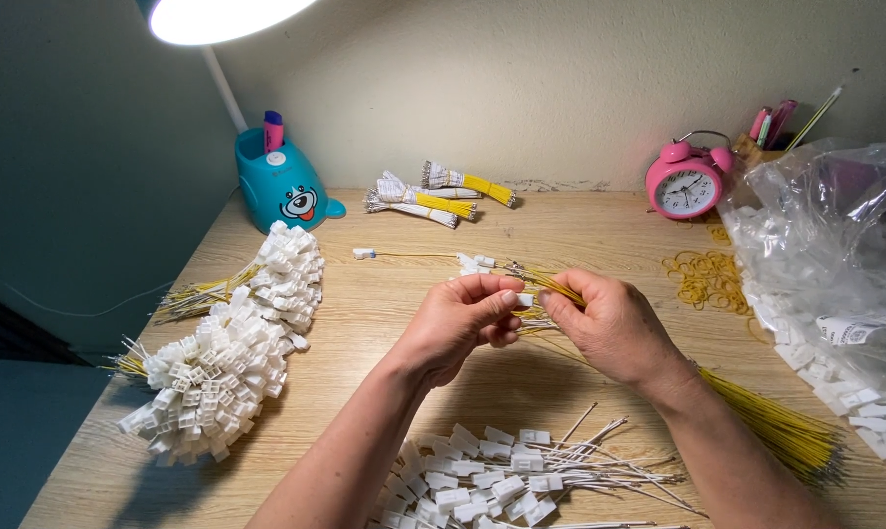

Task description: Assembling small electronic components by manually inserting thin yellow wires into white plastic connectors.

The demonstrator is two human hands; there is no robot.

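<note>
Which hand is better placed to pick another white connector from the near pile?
Probably the left hand. Its fingertips pinch only a small connector, and it sits above the near pile. The right hand grips the yellow wire bundle.

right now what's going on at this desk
A person sits at a wooden desk, left hand and right hand pinched together on a small white connector, with a bundle of yellow wires running under the right hand. A heap of wired white connectors lies to the left, loose ones nearer the person.
</note>
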